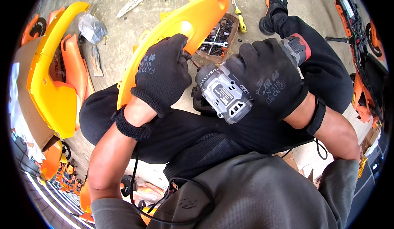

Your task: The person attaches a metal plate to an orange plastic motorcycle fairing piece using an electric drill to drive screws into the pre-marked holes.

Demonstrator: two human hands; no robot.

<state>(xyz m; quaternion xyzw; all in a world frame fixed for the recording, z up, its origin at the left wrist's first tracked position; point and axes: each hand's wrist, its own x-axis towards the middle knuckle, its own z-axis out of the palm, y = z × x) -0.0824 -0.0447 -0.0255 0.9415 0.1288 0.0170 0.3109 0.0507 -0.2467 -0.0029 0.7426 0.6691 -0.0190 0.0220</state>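
My left hand (162,71), in a black knit glove, is closed on a curved yellow-orange plastic panel (207,13), which stands tilted over my left knee. In my right hand (271,75), also gloved, is a grey cordless drill (225,93) with a red and black battery (301,46). The drill's front end points at the panel, with the bit close beside my left fingers. Whether the tip touches a screw is hidden by the glove.
Past the panel sits an open box (234,24) of small dark fasteners with a wrench (219,43) on it. A yellow-handled screwdriver (241,23) lies beside it. More yellow (45,81) and orange panels (73,58) and a clear plastic bag (92,28) are at left. Orange-black frames (361,44) line the right.
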